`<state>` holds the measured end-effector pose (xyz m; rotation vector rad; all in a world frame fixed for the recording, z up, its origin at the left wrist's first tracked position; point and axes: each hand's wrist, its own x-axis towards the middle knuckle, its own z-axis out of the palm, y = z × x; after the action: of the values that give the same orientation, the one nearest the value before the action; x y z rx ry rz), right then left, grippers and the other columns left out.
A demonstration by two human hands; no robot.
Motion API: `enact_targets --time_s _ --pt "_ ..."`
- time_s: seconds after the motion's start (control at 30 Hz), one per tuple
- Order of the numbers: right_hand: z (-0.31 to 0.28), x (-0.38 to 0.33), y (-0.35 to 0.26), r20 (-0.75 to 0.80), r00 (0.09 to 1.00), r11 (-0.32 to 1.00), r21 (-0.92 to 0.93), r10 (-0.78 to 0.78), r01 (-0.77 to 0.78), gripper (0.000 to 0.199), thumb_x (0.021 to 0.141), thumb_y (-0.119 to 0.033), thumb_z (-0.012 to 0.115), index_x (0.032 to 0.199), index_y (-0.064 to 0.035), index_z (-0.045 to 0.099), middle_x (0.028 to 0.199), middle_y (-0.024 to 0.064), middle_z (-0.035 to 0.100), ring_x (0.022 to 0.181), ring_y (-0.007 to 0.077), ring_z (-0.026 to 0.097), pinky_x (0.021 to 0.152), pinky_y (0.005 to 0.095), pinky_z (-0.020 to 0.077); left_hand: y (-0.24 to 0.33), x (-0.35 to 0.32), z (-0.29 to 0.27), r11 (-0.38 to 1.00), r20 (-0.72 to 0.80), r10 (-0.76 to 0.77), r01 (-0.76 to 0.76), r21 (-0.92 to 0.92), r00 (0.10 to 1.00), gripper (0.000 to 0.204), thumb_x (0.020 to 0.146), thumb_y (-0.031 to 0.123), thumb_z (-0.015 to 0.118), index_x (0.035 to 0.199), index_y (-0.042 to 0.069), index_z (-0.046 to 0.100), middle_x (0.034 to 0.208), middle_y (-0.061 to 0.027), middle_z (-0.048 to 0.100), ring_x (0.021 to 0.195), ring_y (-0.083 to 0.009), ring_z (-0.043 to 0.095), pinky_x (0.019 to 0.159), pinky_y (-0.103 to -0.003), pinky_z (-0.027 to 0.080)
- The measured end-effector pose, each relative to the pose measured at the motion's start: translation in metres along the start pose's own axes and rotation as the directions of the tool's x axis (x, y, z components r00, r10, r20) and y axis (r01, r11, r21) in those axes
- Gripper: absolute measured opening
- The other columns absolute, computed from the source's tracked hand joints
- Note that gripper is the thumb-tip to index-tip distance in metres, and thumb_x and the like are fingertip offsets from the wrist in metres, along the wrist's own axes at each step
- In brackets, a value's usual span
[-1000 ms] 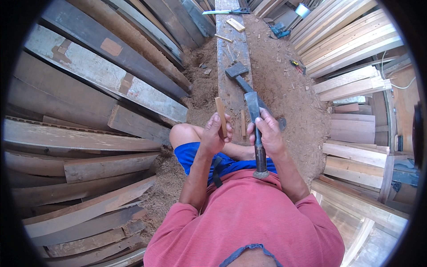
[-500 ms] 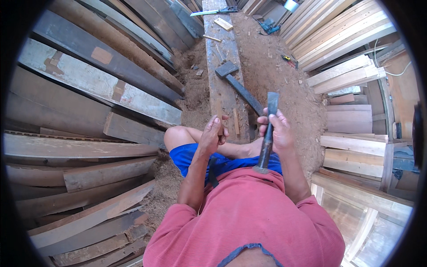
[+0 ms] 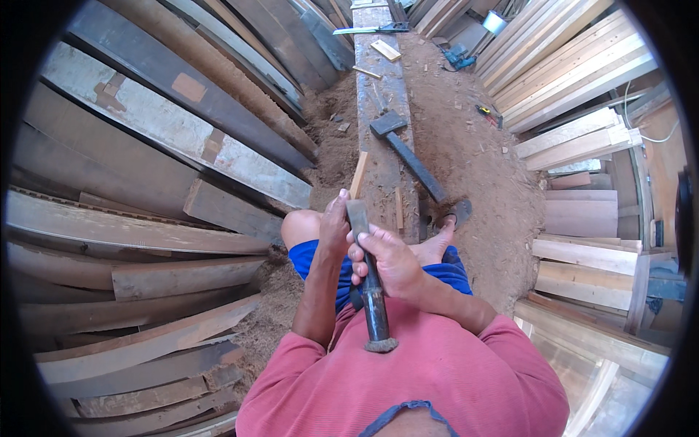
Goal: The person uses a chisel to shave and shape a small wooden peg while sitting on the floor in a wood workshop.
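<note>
My left hand (image 3: 336,224) is closed round a thin strip of wood (image 3: 359,175), whose far end sticks out past the fingers. Beside it, my right hand (image 3: 390,256) grips a chisel (image 3: 377,309) with a dark handle. Its flat blade points away from me, close to the near part of the strip; whether the two touch I cannot tell. The handle's worn, frayed butt is toward my chest. On the plank (image 3: 379,80) ahead lies a mallet (image 3: 412,162) with a dark, blocky head, its handle slanting right toward my foot.
Several wood offcuts, including a pale block (image 3: 385,50), and a saw (image 3: 370,30) rest on the plank. Stacked boards (image 3: 138,240) crowd the left, and pale timber (image 3: 582,65) the right. Sawdust covers the ground, where a blue power tool (image 3: 459,57) lies.
My right hand has brought the chisel leftward, its blade now next to the left hand. The strip now extends farther ahead and tilts. The view has shifted slightly.
</note>
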<state>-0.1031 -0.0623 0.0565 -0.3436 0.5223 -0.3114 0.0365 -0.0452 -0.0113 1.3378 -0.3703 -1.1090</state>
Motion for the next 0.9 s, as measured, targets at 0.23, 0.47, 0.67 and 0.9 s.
enact_targets --time_s 0.23,0.47,0.67,0.9 --pt "0.015 -0.021 0.007 0.030 1.000 0.987 -0.159 0.001 0.004 0.015 0.101 -0.020 0.041 0.102 -0.0075 0.047 0.068 -0.0024 0.040 0.049 0.0057 0.040 0.050 0.0267 0.0453 0.018 -0.025 -0.006 0.998 0.176 -0.010 0.000 0.058 0.984 0.045 0.104 0.042 0.035 0.084 0.007 0.057 0.066 0.0042 0.049 0.059 -0.0062 0.043 0.052 -0.026 0.036" --pt "0.022 -0.040 -0.006 -0.028 0.985 0.973 -0.165 -0.167 0.161 0.017 0.101 -0.024 0.042 0.103 -0.0073 0.046 0.065 -0.0038 0.036 0.048 0.0058 0.038 0.047 0.0248 0.0423 0.024 -0.069 0.009 0.894 0.238 0.104 -0.195 0.404 0.966 0.048 0.105 0.038 0.029 0.081 0.006 0.056 0.063 -0.0003 0.049 0.058 -0.0117 0.046 0.052 -0.028 0.038" --pt "-0.004 -0.056 -0.038 -0.113 0.896 0.900 -0.128 -0.430 0.416 0.016 0.101 -0.023 0.044 0.102 -0.0076 0.046 0.065 -0.0026 0.039 0.048 0.0068 0.040 0.047 0.0264 0.0437 -0.046 -0.099 -0.030 0.975 0.204 -0.202 0.217 -0.051 0.958 0.048 0.105 0.042 0.030 0.074 0.009 0.046 0.057 -0.0010 0.045 0.047 -0.0094 0.039 0.041 -0.026 0.029" --pt "0.019 -0.014 -0.002 0.025 0.999 0.990 -0.131 -0.040 0.043 0.014 0.101 -0.022 0.044 0.103 -0.0082 0.048 0.066 -0.0026 0.040 0.050 0.0061 0.042 0.050 0.0268 0.0459 -0.007 -0.033 -0.011 0.999 0.192 0.021 -0.011 -0.049 0.981 0.045 0.104 0.044 0.032 0.084 0.009 0.052 0.064 0.0025 0.046 0.057 -0.0068 0.042 0.051 -0.023 0.036"
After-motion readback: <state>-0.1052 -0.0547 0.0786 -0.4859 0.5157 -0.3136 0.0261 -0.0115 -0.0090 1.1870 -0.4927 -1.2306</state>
